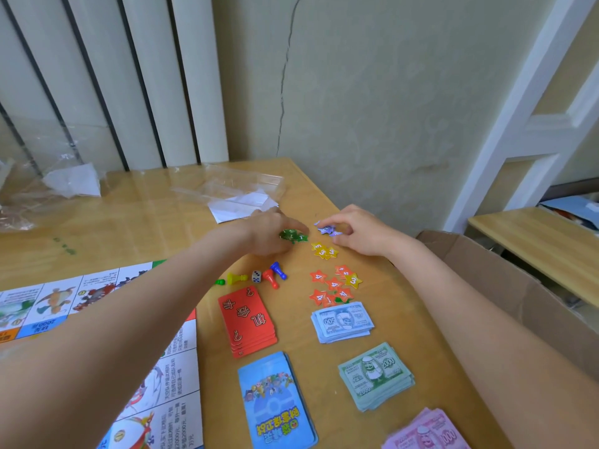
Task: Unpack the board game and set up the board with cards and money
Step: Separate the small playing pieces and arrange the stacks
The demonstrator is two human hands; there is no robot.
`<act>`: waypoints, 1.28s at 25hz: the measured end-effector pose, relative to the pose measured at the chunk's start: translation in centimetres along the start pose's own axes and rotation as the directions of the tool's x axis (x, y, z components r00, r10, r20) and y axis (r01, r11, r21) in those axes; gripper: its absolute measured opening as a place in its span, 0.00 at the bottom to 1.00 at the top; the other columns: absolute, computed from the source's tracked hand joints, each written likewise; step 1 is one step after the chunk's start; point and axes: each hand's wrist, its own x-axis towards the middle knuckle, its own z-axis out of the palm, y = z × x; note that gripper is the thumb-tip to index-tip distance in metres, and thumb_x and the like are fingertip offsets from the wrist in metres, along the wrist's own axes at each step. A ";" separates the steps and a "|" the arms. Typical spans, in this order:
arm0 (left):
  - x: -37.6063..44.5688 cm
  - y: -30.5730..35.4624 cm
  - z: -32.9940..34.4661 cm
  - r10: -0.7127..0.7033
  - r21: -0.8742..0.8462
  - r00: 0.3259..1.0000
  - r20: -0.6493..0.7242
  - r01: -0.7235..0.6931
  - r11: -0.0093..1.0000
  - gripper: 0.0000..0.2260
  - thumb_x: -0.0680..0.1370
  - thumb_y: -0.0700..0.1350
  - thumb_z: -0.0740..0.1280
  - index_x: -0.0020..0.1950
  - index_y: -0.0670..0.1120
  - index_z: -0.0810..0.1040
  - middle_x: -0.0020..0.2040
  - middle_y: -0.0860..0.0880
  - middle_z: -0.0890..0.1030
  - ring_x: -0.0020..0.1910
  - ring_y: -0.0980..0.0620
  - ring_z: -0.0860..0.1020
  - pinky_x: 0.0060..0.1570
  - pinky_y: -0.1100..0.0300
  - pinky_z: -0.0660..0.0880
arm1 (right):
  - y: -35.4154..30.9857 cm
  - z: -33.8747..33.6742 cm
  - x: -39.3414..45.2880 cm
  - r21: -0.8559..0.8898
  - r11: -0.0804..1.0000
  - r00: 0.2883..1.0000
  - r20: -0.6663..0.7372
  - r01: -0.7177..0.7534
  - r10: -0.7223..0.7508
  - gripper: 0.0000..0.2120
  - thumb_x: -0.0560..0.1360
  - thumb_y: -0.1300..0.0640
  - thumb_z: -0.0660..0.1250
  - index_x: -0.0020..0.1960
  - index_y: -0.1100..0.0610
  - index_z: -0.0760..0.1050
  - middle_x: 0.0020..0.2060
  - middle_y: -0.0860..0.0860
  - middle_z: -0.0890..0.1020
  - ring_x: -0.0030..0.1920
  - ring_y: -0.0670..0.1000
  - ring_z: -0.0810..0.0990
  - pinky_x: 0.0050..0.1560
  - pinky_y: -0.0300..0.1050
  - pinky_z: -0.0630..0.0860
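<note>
You are sorting star tokens at the far end of the desk (168, 218). Your left hand (270, 233) is curling its fingers onto the green stars (293, 235), pinching them against the desk. Your right hand (359, 230) is pinching the purple stars (326, 229) with its fingertips. The two piles are sitting just beside each other, between the hands, each on its own hand's inner side.

The yellow stars (322, 251), marked 3, are lying just nearer you than the purple ones, closer to the right hand. The orange stars (330, 286), marked 4, are nearer still, with one stray yellow 3 on their right edge; that one looks like the next thing needing a move, right hand nearest.

The pawns and die (256, 277) are lying left of the orange stars. The red cards (248, 320) are showing question marks and Chinese characters, long axis running toward you. The blue cards (277, 400) are sitting below them. Money: the 500 notes (342, 322), the 2000 notes (376, 375), the 1000 notes (428, 432) at the bottom edge. The board (64, 303) is lying open on the left, reading 2000 on a square.
</note>
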 end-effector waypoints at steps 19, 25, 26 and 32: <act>-5.1 5.5 -0.1 0.249 -0.030 0.967 -0.059 -0.251 0.968 0.14 0.76 0.45 0.66 0.62 0.51 0.77 0.61 0.53 0.75 0.62 0.52 0.67 0.63 0.62 0.61 | -1.5 -2.3 -5.6 0.094 0.995 0.979 0.204 -0.036 0.016 0.08 0.66 0.59 0.76 0.41 0.61 0.80 0.30 0.50 0.79 0.26 0.44 0.75 0.34 0.35 0.73; -5.1 6.3 1.6 0.253 0.133 0.964 0.077 -0.262 0.956 0.16 0.80 0.47 0.61 0.67 0.58 0.71 0.68 0.63 0.68 0.65 0.52 0.61 0.66 0.48 0.61 | -0.8 -1.6 -6.8 0.153 0.988 0.990 0.144 -0.021 -0.001 0.12 0.66 0.64 0.75 0.35 0.52 0.73 0.29 0.46 0.76 0.30 0.45 0.73 0.35 0.33 0.71; -5.1 6.4 1.6 0.282 0.121 0.957 0.062 -0.288 0.950 0.16 0.80 0.47 0.61 0.67 0.57 0.72 0.67 0.62 0.69 0.65 0.53 0.62 0.67 0.50 0.60 | -0.5 -1.7 -6.9 0.190 0.981 0.989 0.148 -0.040 0.012 0.13 0.67 0.65 0.75 0.35 0.52 0.73 0.28 0.46 0.75 0.29 0.45 0.73 0.35 0.36 0.71; -5.5 4.0 0.0 0.222 0.011 0.975 -0.026 -0.222 0.975 0.19 0.77 0.38 0.63 0.66 0.51 0.74 0.67 0.54 0.73 0.68 0.51 0.66 0.67 0.50 0.62 | -1.0 -1.8 -4.3 0.593 0.799 0.978 -0.088 -0.103 0.191 0.11 0.71 0.71 0.68 0.34 0.58 0.73 0.23 0.50 0.77 0.22 0.45 0.72 0.26 0.30 0.69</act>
